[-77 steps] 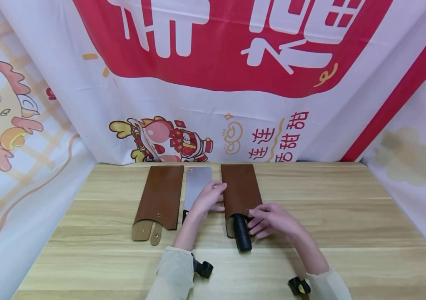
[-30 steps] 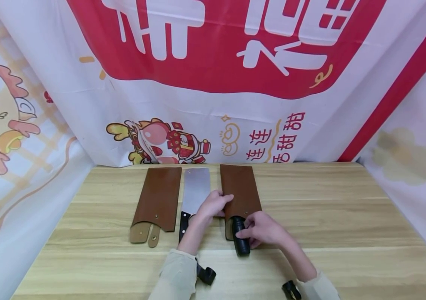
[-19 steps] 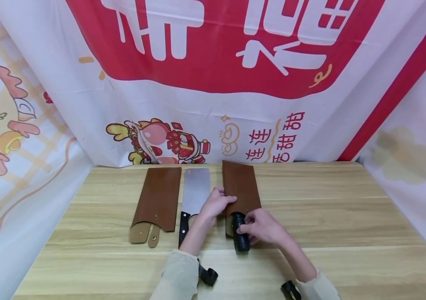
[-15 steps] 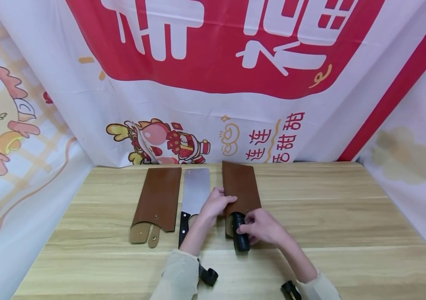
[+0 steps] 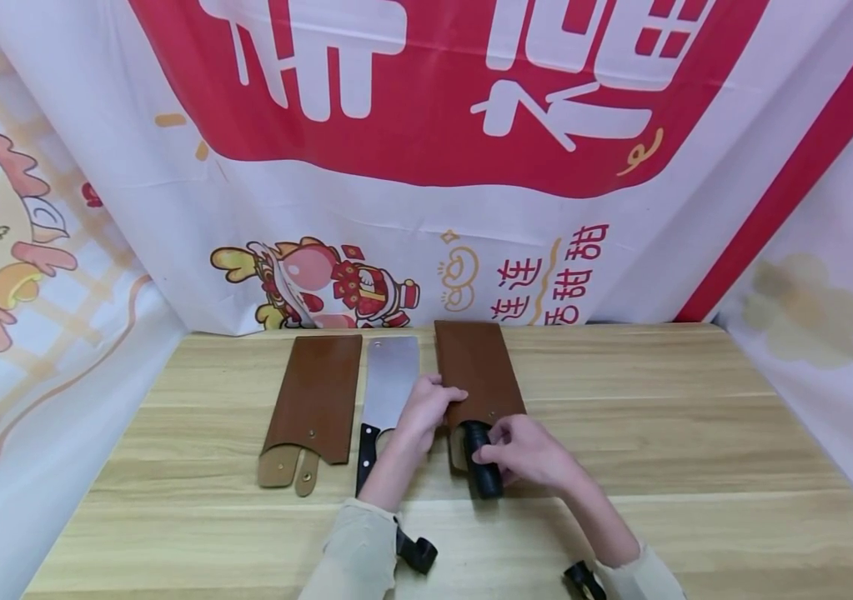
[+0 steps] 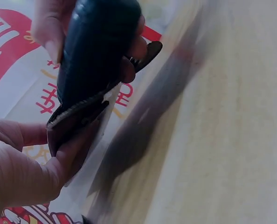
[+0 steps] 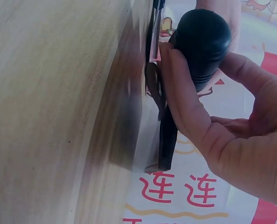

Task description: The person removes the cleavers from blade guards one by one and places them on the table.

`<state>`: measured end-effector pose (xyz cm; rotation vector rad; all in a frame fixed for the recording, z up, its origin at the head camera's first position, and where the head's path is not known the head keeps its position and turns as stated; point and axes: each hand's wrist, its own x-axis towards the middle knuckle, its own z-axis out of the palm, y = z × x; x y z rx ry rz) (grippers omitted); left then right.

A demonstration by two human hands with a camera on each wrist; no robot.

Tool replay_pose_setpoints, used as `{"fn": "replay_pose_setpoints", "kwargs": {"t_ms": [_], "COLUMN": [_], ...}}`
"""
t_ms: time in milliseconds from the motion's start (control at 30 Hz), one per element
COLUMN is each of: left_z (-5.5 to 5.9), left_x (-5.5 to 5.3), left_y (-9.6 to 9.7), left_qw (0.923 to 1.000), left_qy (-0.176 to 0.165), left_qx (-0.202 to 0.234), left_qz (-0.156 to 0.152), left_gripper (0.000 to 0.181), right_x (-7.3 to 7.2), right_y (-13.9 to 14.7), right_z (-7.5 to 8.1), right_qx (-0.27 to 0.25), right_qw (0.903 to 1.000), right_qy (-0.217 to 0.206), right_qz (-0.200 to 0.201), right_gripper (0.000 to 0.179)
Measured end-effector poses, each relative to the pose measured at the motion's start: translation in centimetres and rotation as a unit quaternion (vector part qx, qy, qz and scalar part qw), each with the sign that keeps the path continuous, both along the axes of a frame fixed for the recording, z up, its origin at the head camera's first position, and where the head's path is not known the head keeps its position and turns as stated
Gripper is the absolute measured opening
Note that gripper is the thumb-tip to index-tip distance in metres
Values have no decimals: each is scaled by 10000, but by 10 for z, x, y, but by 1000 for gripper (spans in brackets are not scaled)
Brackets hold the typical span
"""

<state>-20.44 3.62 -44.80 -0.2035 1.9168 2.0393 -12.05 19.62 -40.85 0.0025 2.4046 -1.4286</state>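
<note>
In the head view my right hand (image 5: 534, 452) pinches the black knife handle (image 5: 483, 475) between thumb and fingers. The handle sticks out of the mouth of a brown leather sheath (image 5: 477, 367); the blade is hidden inside. My left hand (image 5: 426, 408) grips the left edge of that sheath, thumb on top. Seen from the left wrist, the handle (image 6: 99, 51) stands in the sheath's mouth, with the fingers of the left hand (image 6: 22, 168) around the edge. From the right wrist, the sheath looks lifted a little off the table, and a loose strap (image 7: 155, 84) hangs below the handle.
A cleaver (image 5: 390, 379) with a riveted black handle (image 5: 368, 454) lies left of the held sheath, partly under my left forearm. Further left lies another brown sheath (image 5: 315, 392) with its strap (image 5: 307, 473) undone. A printed cloth (image 5: 396, 217) hangs behind the wooden table (image 5: 659, 400).
My right hand has moved from beside the handle to pinch it. My left hand has taken hold of the sheath's edge. Sheath and handle tilted, then shifted slightly left and away from me.
</note>
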Motion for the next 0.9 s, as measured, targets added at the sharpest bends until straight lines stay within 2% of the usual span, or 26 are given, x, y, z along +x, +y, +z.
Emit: {"fn": "replay_pose_setpoints", "kwargs": {"t_ms": [133,333,467,600,767,900], "left_z": [6,19,29,38,48,54], "left_x": [-2,-4,-1,1,5,8], "left_y": [-3,-10,-16,-18,-18,-18], "left_qw": [9993,9948,9910,9882,9852,9830], "left_qy": [5,-20,28,147,249,382], "left_qx": [321,936,1204,1382,1579,1713], "left_qz": [178,399,579,645,614,533], "left_gripper": [67,60,55,49,49,51], "right_x": [0,2,2,0,-2,-2], "right_y": [-1,-3,-1,3,6,8], "right_z": [3,7,8,9,9,10], "right_qx": [-19,-251,-822,-1588,-2081,-2532], "right_qw": [10000,9990,9965,9871,9766,9636], "right_qy": [77,148,149,-121,-462,-673], "right_qz": [-56,-331,-91,154,289,525], "right_gripper": [28,37,36,38,44,46]}}
